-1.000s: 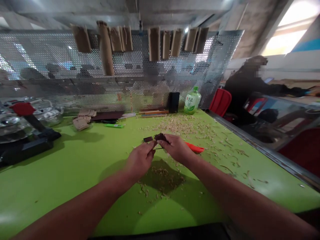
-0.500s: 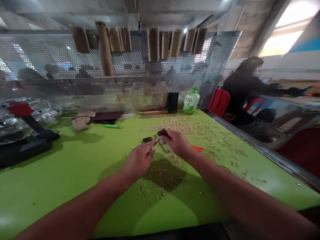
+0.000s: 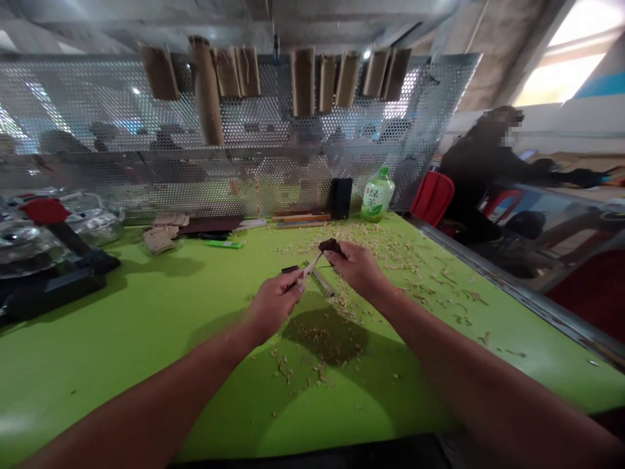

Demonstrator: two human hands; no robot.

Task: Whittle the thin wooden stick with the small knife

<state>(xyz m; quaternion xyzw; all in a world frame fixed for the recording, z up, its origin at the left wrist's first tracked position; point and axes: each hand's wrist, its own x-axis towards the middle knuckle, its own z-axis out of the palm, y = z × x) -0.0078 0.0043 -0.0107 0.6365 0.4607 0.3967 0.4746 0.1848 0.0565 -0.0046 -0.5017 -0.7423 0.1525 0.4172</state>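
A slender pale wooden piece [image 3: 311, 267] is pinched in my left hand [image 3: 273, 303], its far end pointing up and to the right. My right hand [image 3: 360, 268] is closed on a small dark brown piece that looks like folded sandpaper [image 3: 330, 245], at the far end of the wood; whether the two touch I cannot tell. Both hands are above the green table. Below and behind them lie a small dark block [image 3: 290, 269] and a narrow greyish flat tool [image 3: 323, 284]. Wood shavings [image 3: 325, 335] are scattered under my hands.
A green-capped bottle [image 3: 377, 195] and a black upright box [image 3: 341, 198] stand by the perforated metal screen [image 3: 273, 166]. A bright green cutter [image 3: 224, 244] lies at back left, near a black device with a red top [image 3: 46, 212]. A person [image 3: 476, 172] sits at right.
My right hand has moved slightly up and away from my left hand with the brown piece, showing more of the wood. The view has shifted a little.
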